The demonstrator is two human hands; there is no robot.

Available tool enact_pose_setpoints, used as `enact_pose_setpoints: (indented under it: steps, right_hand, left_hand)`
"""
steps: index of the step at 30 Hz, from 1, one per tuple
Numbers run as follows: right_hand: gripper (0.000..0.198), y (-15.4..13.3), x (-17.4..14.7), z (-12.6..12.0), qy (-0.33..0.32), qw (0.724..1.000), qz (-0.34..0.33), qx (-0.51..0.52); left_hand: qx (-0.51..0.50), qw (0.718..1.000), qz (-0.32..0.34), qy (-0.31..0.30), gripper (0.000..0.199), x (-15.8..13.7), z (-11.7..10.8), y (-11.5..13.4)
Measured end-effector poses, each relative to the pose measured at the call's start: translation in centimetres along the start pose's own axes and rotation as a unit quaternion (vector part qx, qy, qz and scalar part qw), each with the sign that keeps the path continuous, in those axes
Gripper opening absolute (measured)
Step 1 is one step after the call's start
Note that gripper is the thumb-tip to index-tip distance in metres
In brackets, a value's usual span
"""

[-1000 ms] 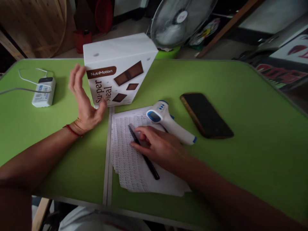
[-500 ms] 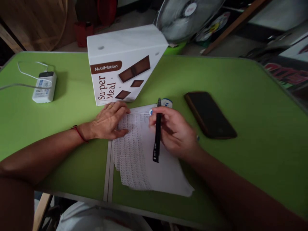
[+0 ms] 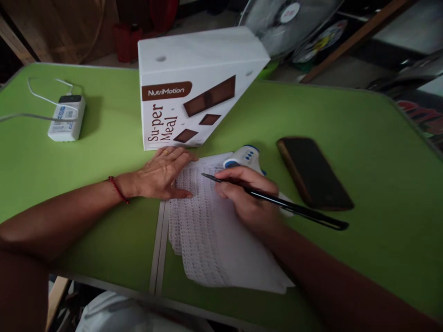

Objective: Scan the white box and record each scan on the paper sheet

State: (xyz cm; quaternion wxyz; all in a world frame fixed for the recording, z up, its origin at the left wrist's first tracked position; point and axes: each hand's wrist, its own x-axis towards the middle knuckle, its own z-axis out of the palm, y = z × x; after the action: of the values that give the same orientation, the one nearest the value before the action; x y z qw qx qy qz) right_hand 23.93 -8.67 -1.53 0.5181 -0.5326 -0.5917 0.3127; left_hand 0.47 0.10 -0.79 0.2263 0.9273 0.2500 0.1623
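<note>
Centre frame: right hand (image 3: 249, 204) angled up-left, fingers grasping pen (image 3: 278, 201) over papers (image 3: 209, 235). Left hand (image 3: 161, 176) palm-down on their upper-left edge, fingers released. Box (image 3: 197, 78) upper centre; right hand partly hides thermometer (image 3: 247, 157).

The left hand (image 3: 165, 174) lies palm down, its thumb (image 3: 182, 194) out. The right hand (image 3: 252, 193) is curled, its fingers (image 3: 247, 174) pinched close. The left arm (image 3: 65, 212) and right arm (image 3: 332, 272) both reach forward and inward.

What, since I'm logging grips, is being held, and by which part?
The right hand holds a slim, glossy black pen near its tip; the left hand grips nothing.
</note>
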Motion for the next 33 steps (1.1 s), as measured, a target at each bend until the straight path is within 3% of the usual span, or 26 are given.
enact_pose_setpoints:
  steps: [9,14,25,33]
  right_hand:
    - [0.007,0.2,0.2,-0.8,-0.008,0.999,0.017,-0.027]
    - [0.006,0.6,0.1,-0.8,0.014,0.997,-0.012,-0.073]
    - [0.002,-0.1,0.2,-0.6,0.013,0.996,0.017,-0.083]
    - [0.005,0.8,0.4,-0.7,0.055,0.991,-0.033,-0.115]
  left_hand:
    - [-0.031,0.999,0.001,-0.013,0.078,-0.1,-0.6,-0.4]
    - [-0.033,0.999,0.012,-0.017,0.073,-0.1,-0.7,-0.6]
    - [-0.034,0.999,0.019,-0.033,0.064,-0.1,-1.2,-0.9]
    - [-0.025,0.998,0.036,-0.038,0.056,0.0,-1.1,-1.0]
